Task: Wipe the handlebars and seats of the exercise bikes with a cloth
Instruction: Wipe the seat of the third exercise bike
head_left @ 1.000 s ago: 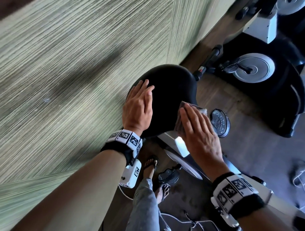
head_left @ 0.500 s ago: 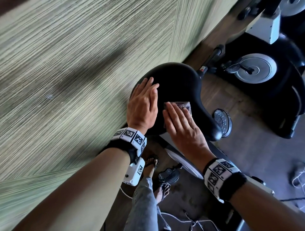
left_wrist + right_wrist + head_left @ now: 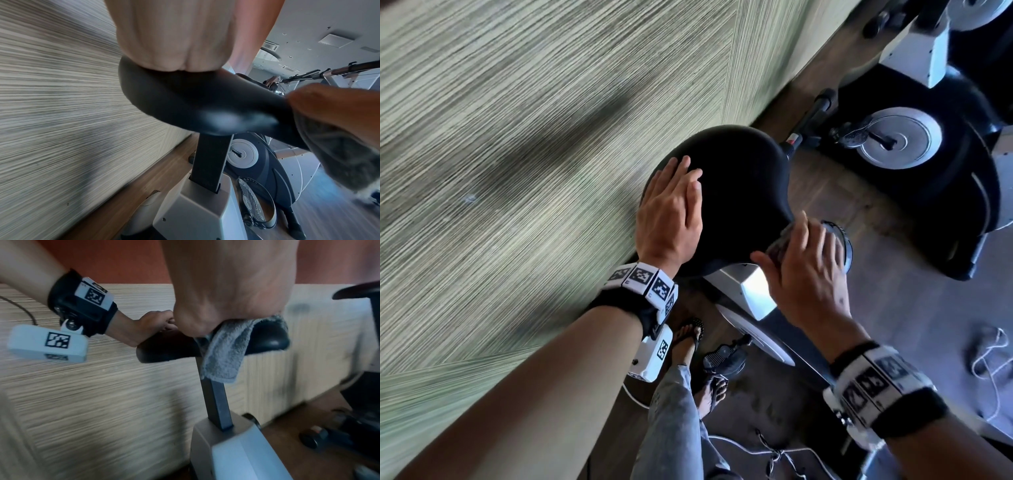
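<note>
The bike's black seat (image 3: 739, 192) is at the centre of the head view. My left hand (image 3: 671, 209) lies flat on its wide rear part, fingers straight. My right hand (image 3: 804, 267) presses a grey cloth (image 3: 780, 245) onto the narrow nose of the seat, fingers spread over it. In the right wrist view the cloth (image 3: 224, 353) drapes over the seat (image 3: 267, 335) and hangs down beside the seat post, with the left hand (image 3: 148, 327) behind. The left wrist view shows the seat (image 3: 185, 105) from below, and the cloth (image 3: 339, 154) under my right hand at the right.
A striped wall (image 3: 517, 171) runs close along the left. The bike's silver frame (image 3: 750, 291) and pedal (image 3: 839, 240) sit below the seat. A second bike with a silver disc (image 3: 900, 137) stands ahead. My sandalled feet (image 3: 688, 342) and loose cords (image 3: 989, 359) are on the floor.
My right hand slid the cloth from the middle of the seat out to its narrow nose. The left hand stayed flat on the rear of the seat.
</note>
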A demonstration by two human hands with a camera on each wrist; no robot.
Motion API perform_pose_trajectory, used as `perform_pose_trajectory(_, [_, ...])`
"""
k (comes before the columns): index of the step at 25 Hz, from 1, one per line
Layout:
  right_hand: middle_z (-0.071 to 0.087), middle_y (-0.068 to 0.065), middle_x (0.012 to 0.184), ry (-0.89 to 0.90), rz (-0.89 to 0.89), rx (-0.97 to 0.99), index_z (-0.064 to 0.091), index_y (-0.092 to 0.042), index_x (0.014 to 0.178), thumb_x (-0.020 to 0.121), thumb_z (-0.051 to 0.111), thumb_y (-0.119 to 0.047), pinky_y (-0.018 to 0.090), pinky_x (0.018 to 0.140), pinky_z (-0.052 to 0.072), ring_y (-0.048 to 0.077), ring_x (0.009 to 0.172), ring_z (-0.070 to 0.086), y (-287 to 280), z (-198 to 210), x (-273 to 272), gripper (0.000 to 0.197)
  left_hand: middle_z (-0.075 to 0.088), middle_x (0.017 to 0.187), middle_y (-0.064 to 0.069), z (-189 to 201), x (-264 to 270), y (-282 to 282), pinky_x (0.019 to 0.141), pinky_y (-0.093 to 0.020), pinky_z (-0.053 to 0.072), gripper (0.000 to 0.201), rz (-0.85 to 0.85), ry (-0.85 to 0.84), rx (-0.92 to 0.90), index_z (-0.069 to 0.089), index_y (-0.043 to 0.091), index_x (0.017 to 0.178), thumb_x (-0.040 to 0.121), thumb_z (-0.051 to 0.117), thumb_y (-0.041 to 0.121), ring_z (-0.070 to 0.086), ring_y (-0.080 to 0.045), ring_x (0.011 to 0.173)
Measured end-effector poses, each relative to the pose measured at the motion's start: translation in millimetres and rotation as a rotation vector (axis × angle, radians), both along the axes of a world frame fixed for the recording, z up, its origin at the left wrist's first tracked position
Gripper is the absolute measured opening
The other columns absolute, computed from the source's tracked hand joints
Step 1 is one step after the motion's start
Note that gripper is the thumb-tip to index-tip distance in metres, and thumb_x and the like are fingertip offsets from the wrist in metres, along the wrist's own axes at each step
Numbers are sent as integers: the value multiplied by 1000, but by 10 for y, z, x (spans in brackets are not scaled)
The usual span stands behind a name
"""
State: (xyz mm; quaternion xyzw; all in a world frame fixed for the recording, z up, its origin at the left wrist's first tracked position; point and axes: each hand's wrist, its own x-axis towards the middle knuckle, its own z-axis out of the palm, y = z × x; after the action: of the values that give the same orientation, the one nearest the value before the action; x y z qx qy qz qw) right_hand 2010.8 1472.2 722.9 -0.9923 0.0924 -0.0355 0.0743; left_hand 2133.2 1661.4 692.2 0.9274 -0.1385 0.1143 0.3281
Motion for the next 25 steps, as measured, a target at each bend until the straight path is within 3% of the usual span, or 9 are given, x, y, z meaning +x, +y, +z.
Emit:
perform_pose_trajectory(2, [49,28,136,46,-65,121,33,8,150,102,29,-63,53,105,41,44,122,51,114,37,383,86,53,151,-7,5,-10,-4,123,-39,28,58,-5,-11,0,62,11,137,109,17,34,37,-18,149])
perform_pose_trajectory(5, [44,26,144,89,-122,183,25,4,154,105,28,-54,50,108,39,42,132,46,197,26,643,76,53,152,-6,-9,-4,23,122,-39,29,56,-15,-1,-17,61,11,138,109,18,32,37,-16,149])
perform_pose_trajectory(7, [50,26,136,87,-127,159,30,3,150,104,29,-51,52,101,47,42,125,51,132,71,452,71,53,152,-6,-23,-2,34,122,-40,29,56,-30,-8,-25,61,11,138,109,18,32,37,-16,149])
perform_pose_trajectory(10, [58,26,114,53,-138,121,43,0,133,103,34,-43,53,84,53,43,105,59,26,94,26,54,52,152,-4,-3,7,14,123,-39,28,58,-13,14,-21,62,12,138,109,16,33,36,-16,149])
perform_pose_trajectory(13, [63,24,102,54,-245,253,52,-3,110,104,33,-37,50,79,51,44,95,62,-15,80,252,39,52,153,-4,23,-13,-1,124,-39,26,57,2,22,-12,62,13,138,109,18,33,36,-16,149])
perform_pose_trajectory(16, [60,22,106,171,-261,363,53,-4,109,107,20,-36,50,84,45,44,103,60,-86,70,642,47,51,153,-3,39,-21,-11,123,-40,27,56,4,39,-9,61,13,139,108,18,32,35,-15,150])
perform_pose_trajectory(19, [58,16,101,93,-180,306,53,-7,111,103,17,-45,44,73,44,41,98,62,-161,38,414,53,53,152,-4,43,-21,-8,121,-42,31,53,-1,10,-16,62,12,138,109,21,30,37,-17,148])
perform_pose_trajectory(22, [60,17,111,-124,-181,304,53,-7,120,102,32,-40,46,78,50,40,102,58,-177,-110,-128,43,54,150,-5,11,-11,-1,120,-42,33,55,3,-10,-15,63,12,136,110,19,32,39,-18,148])
perform_pose_trajectory(25, [48,26,134,-261,-96,260,40,6,144,105,41,-33,56,103,45,42,120,50,-177,-347,-412,55,56,149,-5,1,-8,-24,120,-42,33,62,16,-37,-6,64,12,135,110,13,37,41,-18,147])
